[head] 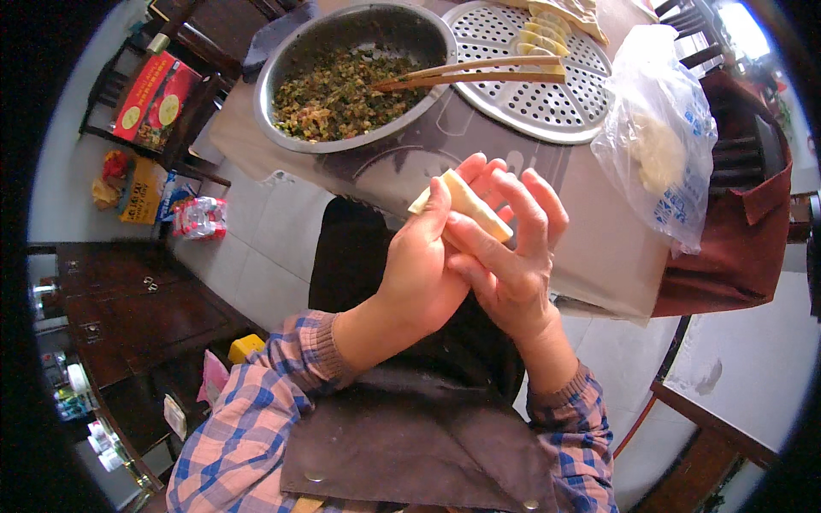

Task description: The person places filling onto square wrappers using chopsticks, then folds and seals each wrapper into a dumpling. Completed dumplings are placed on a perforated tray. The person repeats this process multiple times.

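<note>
A folded piece of pale yellow dough wrapper (pixel 478 208) lies across the fingers of my left hand (pixel 420 263), its thumb pressing on the near edge. My right hand (pixel 516 250) meets it from the right, with thumb and index finger on the dough's lower edge and the other fingers raised. Whether filling is inside the fold, I cannot tell. Beyond my hands stands a steel bowl (pixel 269 128) of chopped filling (pixel 346 96). A pair of wooden chopsticks (pixel 487 74) rests in it, the thick ends reaching over a perforated metal steamer tray (pixel 532 109).
Several folded dumplings (pixel 545 35) sit in a row on the tray. A clear plastic bag (pixel 673 128) holding pale dough wrappers (pixel 657 154) lies at the table's right side, near a chair draped in dark red cloth (pixel 731 269). A patterned tablecloth (pixel 609 256) covers the table.
</note>
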Action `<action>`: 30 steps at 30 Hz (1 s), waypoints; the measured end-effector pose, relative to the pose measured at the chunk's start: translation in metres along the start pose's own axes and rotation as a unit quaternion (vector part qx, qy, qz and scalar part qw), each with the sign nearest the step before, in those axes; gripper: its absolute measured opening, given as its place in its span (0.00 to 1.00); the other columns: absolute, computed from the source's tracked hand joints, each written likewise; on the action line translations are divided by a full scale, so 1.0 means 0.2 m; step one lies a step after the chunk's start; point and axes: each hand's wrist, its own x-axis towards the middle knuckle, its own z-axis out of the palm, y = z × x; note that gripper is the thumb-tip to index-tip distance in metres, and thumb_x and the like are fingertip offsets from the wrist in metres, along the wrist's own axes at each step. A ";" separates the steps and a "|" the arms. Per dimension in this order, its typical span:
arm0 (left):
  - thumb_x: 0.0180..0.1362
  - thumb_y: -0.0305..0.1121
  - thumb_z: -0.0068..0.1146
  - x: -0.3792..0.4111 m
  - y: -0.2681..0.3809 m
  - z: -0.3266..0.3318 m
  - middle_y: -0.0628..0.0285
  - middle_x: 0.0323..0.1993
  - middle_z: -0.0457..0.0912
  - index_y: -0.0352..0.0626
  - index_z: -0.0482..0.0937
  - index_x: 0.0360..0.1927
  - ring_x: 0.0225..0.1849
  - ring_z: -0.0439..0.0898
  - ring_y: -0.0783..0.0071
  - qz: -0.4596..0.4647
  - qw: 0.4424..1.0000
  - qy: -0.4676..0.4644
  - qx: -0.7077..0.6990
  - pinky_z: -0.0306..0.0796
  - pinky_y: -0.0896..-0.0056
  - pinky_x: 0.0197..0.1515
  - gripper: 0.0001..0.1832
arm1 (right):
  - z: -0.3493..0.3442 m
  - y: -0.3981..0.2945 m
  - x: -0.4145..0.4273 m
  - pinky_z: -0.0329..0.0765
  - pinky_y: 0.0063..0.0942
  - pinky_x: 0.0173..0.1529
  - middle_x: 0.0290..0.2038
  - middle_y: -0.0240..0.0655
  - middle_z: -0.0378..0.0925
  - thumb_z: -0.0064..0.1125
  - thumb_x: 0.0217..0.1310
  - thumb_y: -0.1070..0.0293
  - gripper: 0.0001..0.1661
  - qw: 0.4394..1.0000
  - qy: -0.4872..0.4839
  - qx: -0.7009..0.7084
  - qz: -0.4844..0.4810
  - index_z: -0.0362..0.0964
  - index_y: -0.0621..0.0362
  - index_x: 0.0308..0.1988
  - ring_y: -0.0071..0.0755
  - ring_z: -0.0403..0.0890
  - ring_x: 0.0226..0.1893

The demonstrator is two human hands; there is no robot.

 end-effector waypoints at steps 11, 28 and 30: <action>0.65 0.44 0.26 0.01 0.08 -0.01 0.53 0.60 0.60 0.39 0.56 0.59 0.62 0.58 0.61 -0.013 0.996 0.031 -0.085 0.52 0.60 0.63 0.24 | 0.06 0.02 -0.04 0.46 0.42 0.64 0.58 0.47 0.58 0.49 0.56 0.56 0.19 0.955 -0.047 0.258 0.137 0.74 0.52 0.45 0.47 0.52 0.62; 0.63 0.43 0.40 0.03 -0.06 -0.07 0.61 0.47 0.71 0.39 0.65 0.55 0.49 0.70 0.73 0.033 0.987 0.029 0.152 0.63 0.67 0.55 0.22 | 0.08 0.03 -0.04 0.71 0.19 0.37 0.31 0.31 0.76 0.54 0.58 0.67 0.12 0.724 0.218 0.456 0.469 0.74 0.66 0.37 0.21 0.73 0.31; 0.62 0.43 0.41 0.03 -0.06 -0.08 0.61 0.46 0.72 0.38 0.65 0.54 0.49 0.71 0.73 0.037 0.987 0.036 0.155 0.64 0.67 0.54 0.22 | 0.09 0.03 -0.04 0.71 0.19 0.39 0.30 0.31 0.76 0.54 0.58 0.67 0.12 0.711 0.222 0.473 0.470 0.75 0.65 0.36 0.20 0.73 0.32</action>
